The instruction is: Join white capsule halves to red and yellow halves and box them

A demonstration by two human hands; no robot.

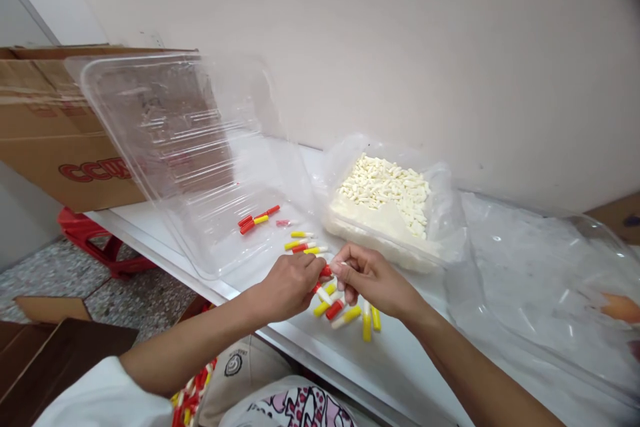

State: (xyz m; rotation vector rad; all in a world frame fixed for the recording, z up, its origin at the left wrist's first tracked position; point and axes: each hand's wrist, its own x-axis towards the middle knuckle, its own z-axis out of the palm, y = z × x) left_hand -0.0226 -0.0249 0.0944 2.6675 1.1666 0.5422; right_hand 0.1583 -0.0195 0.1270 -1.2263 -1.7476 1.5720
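Observation:
My left hand [295, 283] is closed, its fingertips round a small red plastic tube [326, 271]. Thumb and forefinger of my right hand [373, 273] pinch together at the tube's end; what they hold is too small and covered to make out. Below and between the hands lie several short tubes in red and yellow with white ends, among them a red one [335, 310] and a yellow one [367, 327]. More such tubes [304, 247] lie just beyond my left hand. Past my right hand stands a clear plastic-lined tub [390, 250] filled with small cream-white pieces [385, 190].
A large clear plastic tray [200, 273] leans on edge at the left, with several red and yellow pieces [257, 219] by it. Behind it is a cardboard box [95, 147]. Clear plastic [520, 267] covers the right side. Coloured tubes [193, 393] fill a container below the white table [400, 367].

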